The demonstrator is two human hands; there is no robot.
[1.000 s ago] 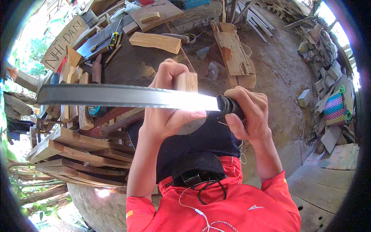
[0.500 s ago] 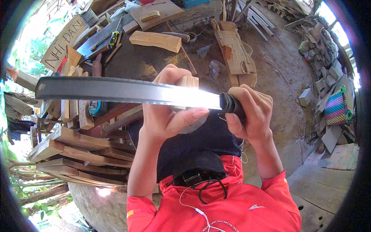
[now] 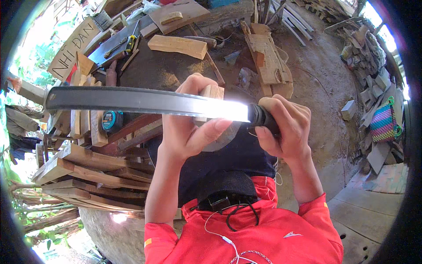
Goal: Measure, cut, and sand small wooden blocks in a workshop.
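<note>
Brown dirt floor (image 3: 318, 81), green foliage (image 3: 40, 57) at left, bright daylight (image 3: 372, 20)

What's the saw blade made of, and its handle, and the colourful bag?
The saw blade looks like smooth metal: it glares brightly. Its dark handle shows ridges, maybe rubber or wrapped cloth; I can't tell. The colourful bag is probably woven plastic, judging by its checks.

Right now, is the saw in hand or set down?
In hand: the right hand grips the saw by its dark handle.
</note>
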